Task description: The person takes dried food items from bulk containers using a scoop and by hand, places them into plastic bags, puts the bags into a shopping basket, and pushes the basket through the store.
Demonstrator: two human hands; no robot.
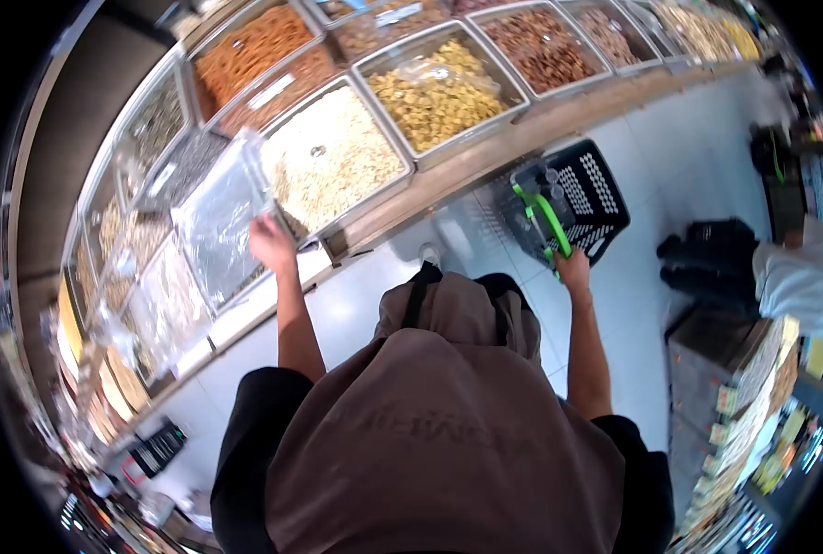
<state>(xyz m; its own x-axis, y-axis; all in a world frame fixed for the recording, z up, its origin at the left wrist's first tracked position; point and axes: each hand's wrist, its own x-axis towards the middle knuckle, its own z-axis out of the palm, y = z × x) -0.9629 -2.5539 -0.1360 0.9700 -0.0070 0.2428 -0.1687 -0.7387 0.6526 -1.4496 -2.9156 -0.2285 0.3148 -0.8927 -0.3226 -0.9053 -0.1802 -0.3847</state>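
Observation:
My right hand (573,270) is closed round the green handle (548,222) of a dark perforated shopping basket (602,189), which hangs over the floor right of the counter. A clear container or bag shows inside the basket. My left hand (271,242) is at the edge of a bin with a clear plastic cover (222,222), its fingers curled. Whether they grip the cover or only touch it is too blurred to tell. Just beyond that hand lies a bin of pale flakes (330,159).
Bins of yellow pieces (437,92), orange-brown food (253,54) and brown pieces (539,48) fill the counter, edged by a wooden ledge (458,171). A person (790,277) stands at the right near a shelf unit (716,355). Another basket (157,449) is at lower left.

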